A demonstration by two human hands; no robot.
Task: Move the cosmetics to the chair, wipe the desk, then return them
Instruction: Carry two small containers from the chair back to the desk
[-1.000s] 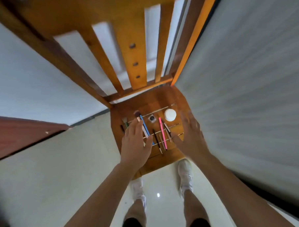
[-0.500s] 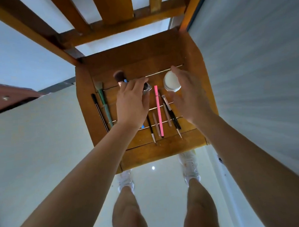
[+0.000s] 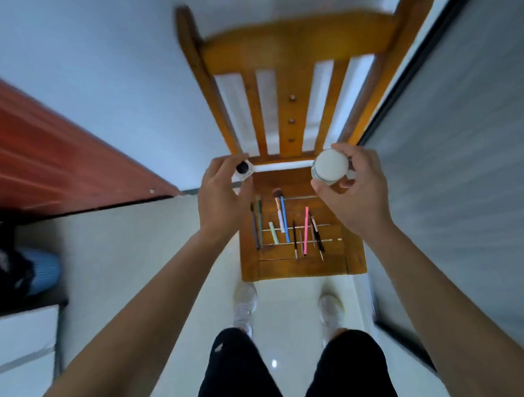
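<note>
Left hand pinches a small white pot with a dark top. Right hand curls round a round white jar, lid on, contents unseen. Both are held over the back edge of the wooden chair seat. A makeup brush, a blue pencil and a pink pencil lie among others on the slats. Pale glossy floor below, white wall behind.

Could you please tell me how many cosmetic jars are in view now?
2. A small white jar with a dark top is pinched in the left hand; a larger round white jar is gripped in the right hand, neither resting on the chair seat. The hands might hide another.
</note>
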